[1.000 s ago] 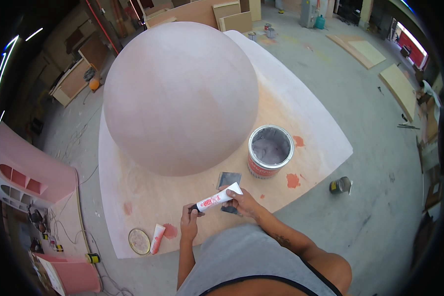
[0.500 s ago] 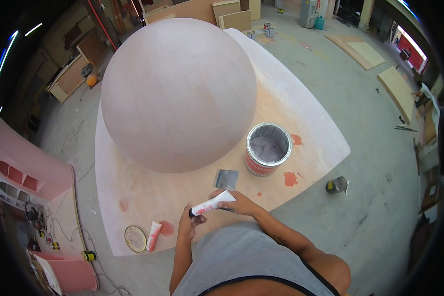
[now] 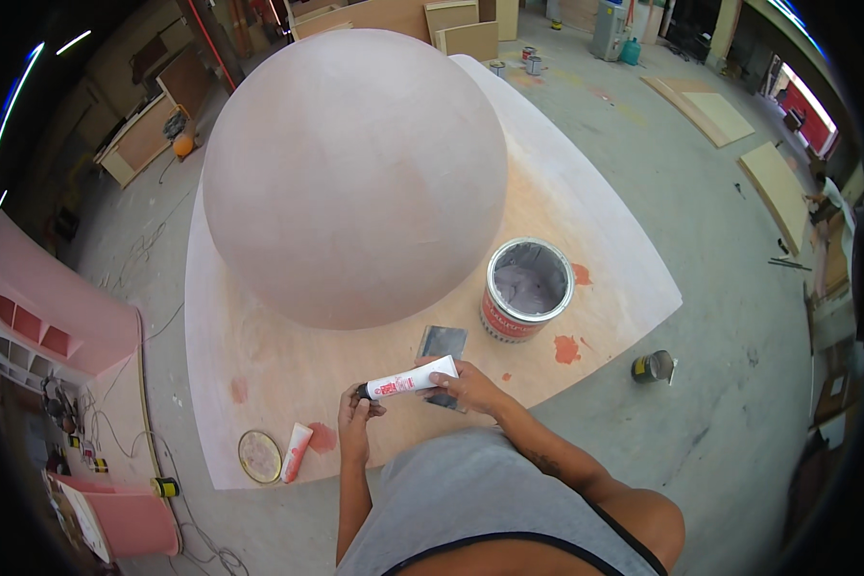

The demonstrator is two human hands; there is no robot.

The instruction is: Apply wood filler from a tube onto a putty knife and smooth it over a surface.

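Note:
Both my hands hold a white tube (image 3: 399, 383) with red print, level above the tan board (image 3: 288, 384). My left hand (image 3: 357, 419) is closed at the tube's black cap (image 3: 362, 392). My right hand (image 3: 472, 390) grips its flat end. A dark grey flat plate (image 3: 444, 342) shows behind the tube and below my right hand; whether that hand touches it I cannot tell. Ahead on the board stands an opened can (image 3: 516, 320) of grey paste. Nearer left lie a red and white tube (image 3: 297, 453) and a round lid (image 3: 260, 456).
A big pale sphere (image 3: 355, 178) rests on the board's far half. Reddish smears (image 3: 566, 349) mark the board. A small dark can (image 3: 653, 367) stands on the floor to the right. Pink curved panels (image 3: 58, 298), cables and tools are at left; wooden sheets (image 3: 776, 192) lie at far right.
The white tube has come to lie more level, with its cap end raised, and my left hand has moved up with it. The whole view has shifted slightly.

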